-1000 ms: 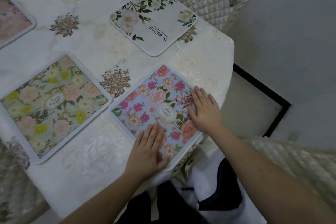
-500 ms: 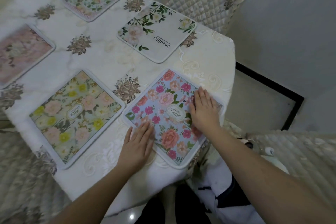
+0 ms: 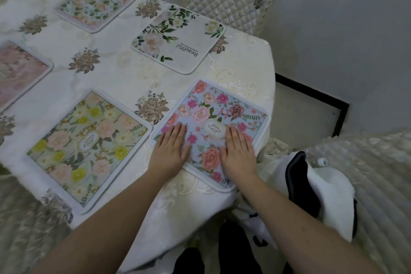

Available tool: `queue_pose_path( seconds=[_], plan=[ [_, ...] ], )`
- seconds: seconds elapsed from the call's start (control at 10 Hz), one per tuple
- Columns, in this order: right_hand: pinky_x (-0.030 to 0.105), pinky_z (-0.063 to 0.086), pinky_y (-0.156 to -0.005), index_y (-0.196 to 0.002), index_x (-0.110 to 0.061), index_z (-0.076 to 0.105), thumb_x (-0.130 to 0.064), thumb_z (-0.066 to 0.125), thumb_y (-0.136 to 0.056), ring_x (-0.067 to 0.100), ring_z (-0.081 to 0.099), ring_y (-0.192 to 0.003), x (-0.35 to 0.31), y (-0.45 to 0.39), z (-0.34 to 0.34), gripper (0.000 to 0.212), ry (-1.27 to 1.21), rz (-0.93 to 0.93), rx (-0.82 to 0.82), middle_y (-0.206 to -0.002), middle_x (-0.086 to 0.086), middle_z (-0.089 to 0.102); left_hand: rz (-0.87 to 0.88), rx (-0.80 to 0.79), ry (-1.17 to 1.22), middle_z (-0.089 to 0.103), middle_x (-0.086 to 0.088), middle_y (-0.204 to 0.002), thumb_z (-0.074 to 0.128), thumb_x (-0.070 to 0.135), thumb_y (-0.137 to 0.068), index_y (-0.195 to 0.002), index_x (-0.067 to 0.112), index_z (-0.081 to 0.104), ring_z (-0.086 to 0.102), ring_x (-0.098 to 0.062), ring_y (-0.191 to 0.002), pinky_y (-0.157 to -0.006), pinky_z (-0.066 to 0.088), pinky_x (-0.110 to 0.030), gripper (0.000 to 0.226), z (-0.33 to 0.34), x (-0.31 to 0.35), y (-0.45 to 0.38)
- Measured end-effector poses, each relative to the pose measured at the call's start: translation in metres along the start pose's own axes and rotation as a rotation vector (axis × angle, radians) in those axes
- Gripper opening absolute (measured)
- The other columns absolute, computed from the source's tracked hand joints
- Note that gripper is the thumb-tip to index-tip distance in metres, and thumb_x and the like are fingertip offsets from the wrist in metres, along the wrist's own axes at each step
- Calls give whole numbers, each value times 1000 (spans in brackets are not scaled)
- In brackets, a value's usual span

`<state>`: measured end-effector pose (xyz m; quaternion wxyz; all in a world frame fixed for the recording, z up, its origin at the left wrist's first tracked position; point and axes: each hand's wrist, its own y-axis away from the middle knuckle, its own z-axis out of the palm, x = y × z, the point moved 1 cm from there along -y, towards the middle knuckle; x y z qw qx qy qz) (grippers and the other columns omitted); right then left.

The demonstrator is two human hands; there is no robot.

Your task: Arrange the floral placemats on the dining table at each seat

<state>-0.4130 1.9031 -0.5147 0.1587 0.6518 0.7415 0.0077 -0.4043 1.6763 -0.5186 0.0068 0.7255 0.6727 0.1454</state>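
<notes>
Two hands flat on the blue mat (image 3: 211, 122), left hand (image 3: 172, 149) and right hand (image 3: 238, 151) with fingers straight and together, palms down, grasping nothing, mat at the table's (image 3: 124, 78) near right corner, sitting diamond-wise, one corner pointing away

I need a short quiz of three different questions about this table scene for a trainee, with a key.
1. True or false: both hands lie flat on the blue floral placemat.
2. How many placemats show on the cream embroidered tablecloth?
3. Which word is printed on the white placemat with green leaves? A) Welcome B) Beautiful C) Garden

Key:
1. True: the left hand and right hand both press it, palms down.
2. Five.
3. B.
</notes>
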Motion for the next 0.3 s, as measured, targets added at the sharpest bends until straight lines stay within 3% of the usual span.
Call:
queue_pose_path(
  seconds=[0.1, 0.2, 0.3],
  plan=[
    [33, -8, -120, -156, -10, 3, -43, 15, -103, 16, -2, -150, -2, 13, -7, 63, -3, 112, -29, -164, 6, -1, -32, -31, -55, -17, 9, -161, 6, 60, -99, -154, 26, -11, -16, -8, -147, -119, -9, -36, 67, -10, -16, 9],
    [35, 0, -122, -156, -10, 12, -49, 14, -103, 18, 2, -150, -11, 26, -25, 66, -98, 163, -26, -164, 6, 7, -26, -113, -72, -7, 3, -164, 7, 59, -98, -156, 22, -2, -6, -12, -150, -120, -4, -40, 70, -25, -24, 13],
    [37, 3, -121, -155, -12, 18, -50, 18, -102, 18, 6, -150, -20, 49, -48, 65, -117, 157, 20, -164, 4, 12, 48, -143, 0, 16, -1, -163, 8, 64, -95, -155, 22, 17, 13, -16, -149, -119, 13, -44, 74, -50, -13, 21]
  ],
)
